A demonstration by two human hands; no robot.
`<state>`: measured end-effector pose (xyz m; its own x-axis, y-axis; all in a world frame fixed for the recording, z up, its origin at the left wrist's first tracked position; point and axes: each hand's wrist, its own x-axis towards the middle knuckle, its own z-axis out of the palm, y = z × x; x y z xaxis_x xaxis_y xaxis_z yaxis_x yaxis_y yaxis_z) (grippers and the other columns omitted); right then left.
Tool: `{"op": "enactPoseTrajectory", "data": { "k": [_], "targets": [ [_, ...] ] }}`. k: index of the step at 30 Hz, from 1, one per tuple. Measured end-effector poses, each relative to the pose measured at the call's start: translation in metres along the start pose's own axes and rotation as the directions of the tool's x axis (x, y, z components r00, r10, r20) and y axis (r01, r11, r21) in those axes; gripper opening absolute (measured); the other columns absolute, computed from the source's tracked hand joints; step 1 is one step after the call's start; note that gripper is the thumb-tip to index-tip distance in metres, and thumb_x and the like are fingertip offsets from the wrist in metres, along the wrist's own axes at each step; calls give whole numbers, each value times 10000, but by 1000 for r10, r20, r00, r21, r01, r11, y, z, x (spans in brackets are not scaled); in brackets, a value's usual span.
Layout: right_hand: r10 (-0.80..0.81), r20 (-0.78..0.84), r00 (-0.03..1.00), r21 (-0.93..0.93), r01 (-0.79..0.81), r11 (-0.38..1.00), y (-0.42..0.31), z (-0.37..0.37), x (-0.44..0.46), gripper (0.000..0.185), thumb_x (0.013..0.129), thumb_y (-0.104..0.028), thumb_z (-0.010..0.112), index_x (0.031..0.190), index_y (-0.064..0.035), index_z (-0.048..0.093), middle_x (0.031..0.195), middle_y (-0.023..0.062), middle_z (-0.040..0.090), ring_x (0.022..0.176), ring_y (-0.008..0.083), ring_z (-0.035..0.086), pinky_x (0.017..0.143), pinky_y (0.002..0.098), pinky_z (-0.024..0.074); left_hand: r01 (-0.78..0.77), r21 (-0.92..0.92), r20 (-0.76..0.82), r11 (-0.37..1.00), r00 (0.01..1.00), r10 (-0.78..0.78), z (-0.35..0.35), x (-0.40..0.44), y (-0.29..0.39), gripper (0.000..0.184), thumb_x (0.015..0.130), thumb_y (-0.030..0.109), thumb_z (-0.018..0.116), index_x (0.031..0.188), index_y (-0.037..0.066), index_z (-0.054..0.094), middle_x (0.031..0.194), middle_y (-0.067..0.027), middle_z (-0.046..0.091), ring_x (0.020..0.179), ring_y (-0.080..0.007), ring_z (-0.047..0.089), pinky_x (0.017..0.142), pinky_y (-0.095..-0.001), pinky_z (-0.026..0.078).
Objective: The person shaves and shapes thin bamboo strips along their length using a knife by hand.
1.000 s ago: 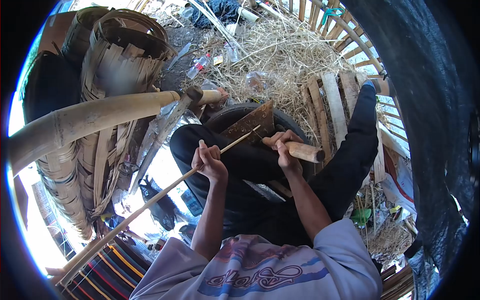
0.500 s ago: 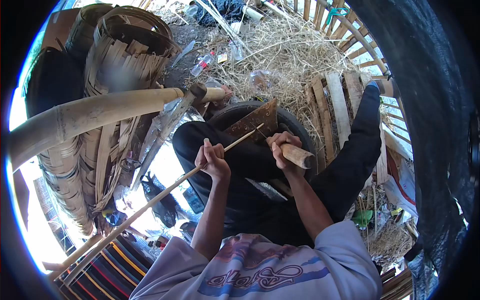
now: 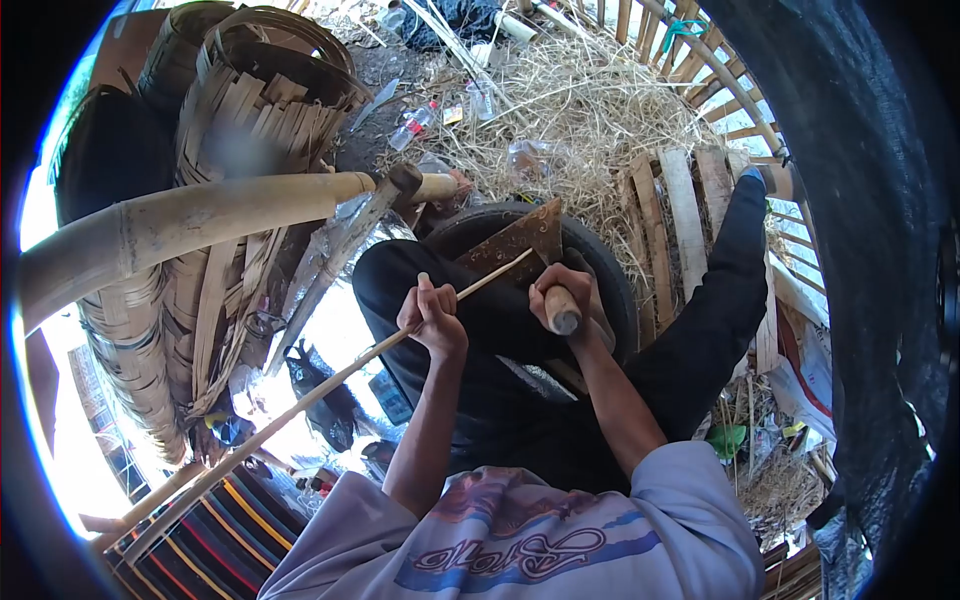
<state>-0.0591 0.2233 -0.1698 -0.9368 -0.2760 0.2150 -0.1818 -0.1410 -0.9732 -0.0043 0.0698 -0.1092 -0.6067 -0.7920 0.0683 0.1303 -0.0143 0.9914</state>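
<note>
My left hand (image 3: 433, 318) is closed around a long thin bamboo stick (image 3: 355, 367), its thumb pointing up. The stick slants from the lower left to a pale tip above my lap. My right hand (image 3: 560, 283) grips a knife by its thick round wooden handle (image 3: 563, 312), whose butt end faces me. The blade is mostly hidden beyond the fist, close to the stick's tip. Behind the tip, a brown, spotted, wedge-shaped flat piece (image 3: 515, 240) leans over my leg.
A dark tire (image 3: 625, 290) sits beneath the flat piece. Thick bamboo (image 3: 190, 220) and tall woven baskets (image 3: 265, 110) stand at left. Straw (image 3: 600, 120), a plastic bottle (image 3: 415, 125) and wooden slats (image 3: 685, 220) lie ahead. A dark sheet (image 3: 860, 250) hangs at right.
My right hand has turned, so the handle's end points more toward me. The thin blade that showed by the stick's tip is now hard to see. My left hand keeps its grip.
</note>
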Motion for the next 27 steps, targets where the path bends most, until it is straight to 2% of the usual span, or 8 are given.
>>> {"op": "enactPoseTrajectory", "data": {
  "k": [2, 4, 6, 8, 11, 18, 19, 27],
  "targets": [
    [18, -4, 1000, 22, -18, 1000, -10, 3, 7, 219, 652, 16, 700, 663, -31, 486, 559, 51, 551, 500, 105, 571, 464, 253, 438, 3, 8, -13, 1000, 1000, -3, 0, 5, 3, 443, 952, 93, 503, 553, 103, 310, 454, 55, 240, 383, -26, 171, 387, -244, 151],
    [14, -77, 997, 541, 30, 841, -20, 8, 4, 212, 652, 11, 697, 649, -25, 488, 575, 68, 558, 489, 113, 563, 457, 251, 437, 27, -32, -15, 999, 1000, -28, -1, 0, 5, 443, 953, 96, 503, 553, 104, 313, 456, 54, 243, 385, -27, 171, 387, -245, 152],
    [329, 101, 939, 473, -336, 814, -30, -1, 0, 165, 724, -19, 637, 666, -20, 483, 584, 65, 554, 461, 107, 531, 442, 219, 421, 18, -68, -10, 998, 1000, -19, 2, 2, 0, 446, 955, 90, 499, 553, 106, 305, 457, 54, 245, 386, -27, 173, 387, -245, 151],
    [29, -23, 999, 93, -27, 995, 21, 0, -15, 163, 755, -41, 624, 677, -27, 482, 585, 54, 552, 475, 92, 528, 446, 208, 418, 5, -56, 0, 998, 1000, -5, -1, 1, 2, 446, 956, 77, 490, 554, 107, 300, 457, 54, 240, 388, -24, 171, 386, -243, 146],
    [112, -105, 988, 360, -67, 931, 0, -5, -3, 184, 748, -44, 639, 669, -34, 473, 587, 48, 555, 492, 86, 539, 460, 214, 433, -19, 12, 8, 1000, 1000, 19, -4, 1, -1, 390, 965, 86, 441, 591, 108, 332, 440, 51, 209, 373, -33, 125, 392, -250, 143],
    [73, -167, 983, 172, -43, 984, 2, -6, -3, 176, 742, -41, 630, 673, -44, 469, 594, 34, 547, 525, 87, 534, 465, 219, 405, 13, -31, -13, 999, 1000, -13, -2, 3, 1, 451, 962, 75, 476, 551, 104, 290, 456, 53, 249, 394, -19, 176, 389, -241, 142],
    [142, -152, 978, 357, -80, 931, -11, -5, -1, 165, 754, -43, 592, 666, -39, 453, 587, 44, 533, 508, 95, 504, 477, 231, 403, 13, -30, -12, 999, 1000, -13, -3, 3, 1, 442, 963, 78, 478, 560, 102, 298, 459, 54, 241, 394, -18, 176, 389, -241, 142],
    [195, -132, 972, 434, -120, 893, -10, -10, -7, 144, 797, -65, 527, 713, -57, 409, 611, 72, 510, 562, 123, 449, 530, 268, 377, 46, -73, -18, 996, 999, -47, 0, 6, 2, 450, 959, 69, 484, 556, 111, 289, 452, 56, 232, 384, -22, 165, 385, -241, 143]
  ]
}}
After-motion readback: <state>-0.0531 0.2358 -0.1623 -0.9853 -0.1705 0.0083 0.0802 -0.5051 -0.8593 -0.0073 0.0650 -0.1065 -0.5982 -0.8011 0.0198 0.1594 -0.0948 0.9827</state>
